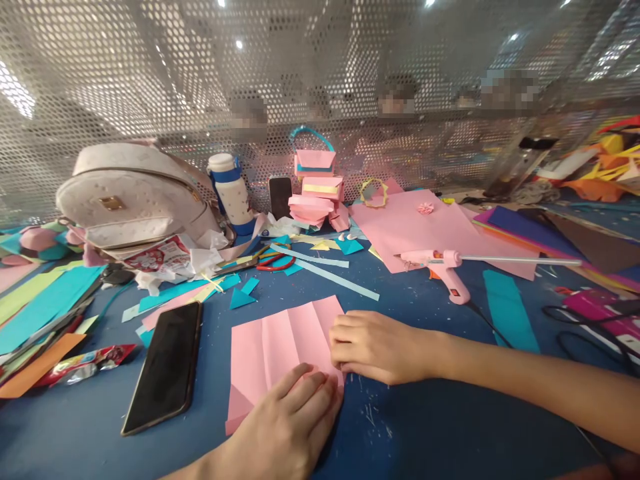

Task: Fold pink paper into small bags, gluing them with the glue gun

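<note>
A creased pink paper sheet (280, 353) lies on the blue table, with upright fold lines across it and its bottom strip turned up at the lower left. My left hand (295, 420) is closed on its lower right part, fingers bent and pressed together. At the right edge, my right hand (380, 347) has its fingers curled closed on the paper; the fingertips are hidden. A black phone (163, 367) rests left of the sheet. Beyond my right hand lies a pink glue gun (440, 267) with a long glue stick in its back.
A white backpack (130, 193), a bottle (233, 193) and pink paper boxes (315, 193) stand along the perforated metal panel (190, 80). Red-handled scissors (273, 260), paper strips (335, 273) and large pink sheets (400, 220) lie ahead. A purple device (605, 320) with black cables is at right.
</note>
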Demonstrator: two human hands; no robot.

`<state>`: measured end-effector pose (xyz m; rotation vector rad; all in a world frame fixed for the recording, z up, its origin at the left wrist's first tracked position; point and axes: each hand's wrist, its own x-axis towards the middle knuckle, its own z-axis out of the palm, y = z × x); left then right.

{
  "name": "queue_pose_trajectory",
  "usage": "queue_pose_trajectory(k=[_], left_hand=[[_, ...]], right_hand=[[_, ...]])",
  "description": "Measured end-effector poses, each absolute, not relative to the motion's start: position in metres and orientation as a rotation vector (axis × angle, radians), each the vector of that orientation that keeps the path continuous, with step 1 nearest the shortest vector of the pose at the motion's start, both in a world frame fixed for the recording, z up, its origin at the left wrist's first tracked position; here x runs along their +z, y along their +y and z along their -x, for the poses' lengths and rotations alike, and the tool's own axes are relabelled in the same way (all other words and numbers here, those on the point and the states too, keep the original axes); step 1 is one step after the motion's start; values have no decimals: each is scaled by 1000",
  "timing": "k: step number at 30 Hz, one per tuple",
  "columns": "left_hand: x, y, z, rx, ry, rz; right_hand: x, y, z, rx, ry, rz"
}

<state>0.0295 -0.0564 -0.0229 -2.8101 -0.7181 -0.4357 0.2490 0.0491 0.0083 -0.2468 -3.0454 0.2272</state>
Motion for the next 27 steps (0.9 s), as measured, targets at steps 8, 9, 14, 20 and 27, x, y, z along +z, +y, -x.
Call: queue_pose_trajectory(k=[8,9,14,20,27], left_hand=[[-20,-57,-28,-379,-745,2839],[-19,-57,-28,-347,-760,2864],[-20,-55,-26,-300,-827,2910],[-18,-52,-27,-279,-778,2899],[-18,-50,-27,-259,-726,2803]], right_hand=[[7,41,-242,576,-2938,633],[5,39,-243,558,-2919,651],[-6,30,-252,239,-2824,504],[-13,23,-271,80,-2820,438],[-14,32,-290,-87,-2844,719]])
